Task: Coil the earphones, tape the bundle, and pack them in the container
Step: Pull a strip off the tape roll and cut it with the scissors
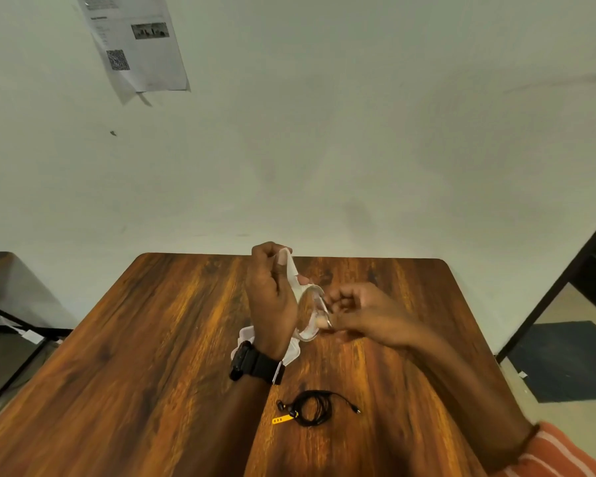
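Note:
Black earphones [312, 407] lie coiled on the wooden table [152, 339] near me, with a yellow strip [282, 419] at the coil's left side. Above the table's middle, my left hand [272, 294] grips the upper edge of a clear, whitish container [307, 304]. It looks like a soft pouch or a thin plastic tub; I cannot tell which. My right hand [358, 311] pinches its rim on the right. A white part [291, 352] of the container hangs below my left wrist, which wears a black watch.
The table's far edge meets a pale wall with a printed sheet [135, 43] stuck high on the left. A dark frame [565, 277] stands to the right of the table. Another dark surface [11, 287] sits at the left.

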`<state>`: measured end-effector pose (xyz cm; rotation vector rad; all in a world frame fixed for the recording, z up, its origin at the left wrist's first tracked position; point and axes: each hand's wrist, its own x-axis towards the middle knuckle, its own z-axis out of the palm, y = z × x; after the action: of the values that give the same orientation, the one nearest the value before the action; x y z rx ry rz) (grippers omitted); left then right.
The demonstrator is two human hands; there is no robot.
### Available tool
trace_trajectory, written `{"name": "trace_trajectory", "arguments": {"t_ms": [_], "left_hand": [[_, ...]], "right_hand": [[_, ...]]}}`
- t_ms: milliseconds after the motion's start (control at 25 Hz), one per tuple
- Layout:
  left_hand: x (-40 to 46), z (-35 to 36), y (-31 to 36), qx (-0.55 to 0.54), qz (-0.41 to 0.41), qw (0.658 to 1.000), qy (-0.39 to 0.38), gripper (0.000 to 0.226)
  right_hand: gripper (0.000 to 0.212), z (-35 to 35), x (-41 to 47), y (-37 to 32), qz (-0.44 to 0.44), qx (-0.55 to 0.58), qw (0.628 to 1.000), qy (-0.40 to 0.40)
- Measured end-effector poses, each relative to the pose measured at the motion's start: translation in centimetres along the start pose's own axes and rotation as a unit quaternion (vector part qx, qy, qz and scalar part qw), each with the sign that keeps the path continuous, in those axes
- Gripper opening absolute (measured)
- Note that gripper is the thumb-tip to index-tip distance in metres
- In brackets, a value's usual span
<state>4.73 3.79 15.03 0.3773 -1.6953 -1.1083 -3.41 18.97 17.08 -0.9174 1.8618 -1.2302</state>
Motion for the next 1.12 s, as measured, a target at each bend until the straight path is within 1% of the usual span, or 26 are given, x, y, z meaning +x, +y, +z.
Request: {"name": "trace_trajectory", "arguments": {"t_ms": [40,80,120,160,200,280,360,400,480,560,600,640,680,720,760,800,840,880,1000,1120], "left_hand": [[-0.2,-0.2,-0.6,0.027,0.006,1.000,-0.007,0.008],[-0.6,-0.4,-1.1,0.059,0.010,0.998,-0.019,0.008],[-1.2,-0.5,-1.6,0.090,0.010,0.995,-0.036,0.008],[-2.0,-0.4,-2.2,0.111,0.003,0.992,-0.055,0.008],[-3.0,-0.4,-2.4,0.112,-0.010,0.991,-0.078,0.009],[-4.9,-0.1,-3.2,0.087,-0.044,0.987,-0.130,0.011],[-6.1,0.0,-3.9,0.091,-0.068,0.979,-0.168,0.011],[-6.4,0.0,-4.3,0.103,-0.072,0.975,-0.182,0.011],[-6.8,0.0,-4.8,0.108,-0.080,0.971,-0.197,0.010],[-6.9,0.0,-5.3,0.107,-0.088,0.970,-0.202,0.008],[-7.0,0.1,-5.2,0.109,-0.091,0.969,-0.203,0.008],[-7.0,0.2,-5.1,0.114,-0.088,0.969,-0.200,0.007],[-6.9,0.3,-4.9,0.122,-0.082,0.970,-0.195,0.006],[-6.9,0.5,-4.7,0.133,-0.071,0.971,-0.184,0.005],[-6.8,0.6,-4.6,0.141,-0.061,0.973,-0.172,0.004],[-6.8,0.8,-4.4,0.145,-0.052,0.975,-0.163,0.004],[-6.7,0.9,-4.2,0.144,-0.044,0.976,-0.157,0.004],[-6.7,1.0,-4.2,0.142,-0.040,0.977,-0.154,0.005],[-6.7,1.1,-3.8,0.139,-0.039,0.979,-0.141,0.007],[-6.9,0.9,-3.7,0.143,-0.054,0.978,-0.139,0.006]], "right_hand": [[0.030,0.3,-0.3,2.3,0.025,-0.003,0.998,0.049],[0.028,0.6,-0.5,5.7,0.061,-0.052,0.993,0.089],[0.023,0.6,-0.5,9.6,0.109,-0.138,0.978,0.115],[0.020,0.7,-0.7,13.3,0.166,-0.227,0.952,0.125],[0.021,0.8,-1.0,16.7,0.221,-0.292,0.923,0.121],[0.042,1.4,-1.5,22.1,0.310,-0.355,0.878,0.086],[0.055,1.8,-1.5,24.5,0.326,-0.409,0.850,0.056],[0.053,2.0,-1.3,24.7,0.323,-0.421,0.846,0.053],[0.040,1.8,-0.5,24.5,0.310,-0.441,0.841,0.049],[0.029,1.4,0.2,22.7,0.298,-0.456,0.838,0.036],[0.025,1.2,0.6,21.6,0.282,-0.444,0.849,0.053],[0.022,1.3,0.9,20.0,0.245,-0.403,0.876,0.098],[0.021,1.6,1.1,18.4,0.191,-0.320,0.916,0.152],[0.023,2.3,1.0,16.1,0.125,-0.193,0.952,0.203],[0.025,3.3,0.7,13.5,0.068,-0.050,0.971,0.225],[0.025,4.2,0.4,11.1,0.033,0.068,0.973,0.216],[0.023,5.1,0.2,9.3,0.011,0.143,0.970,0.195],[0.022,5.9,0.0,8.4,-0.004,0.171,0.967,0.187],[0.016,7.2,0.3,8.0,-0.035,0.165,0.958,0.231],[0.007,7.5,1.0,8.8,-0.020,0.189,0.951,0.243]]}}
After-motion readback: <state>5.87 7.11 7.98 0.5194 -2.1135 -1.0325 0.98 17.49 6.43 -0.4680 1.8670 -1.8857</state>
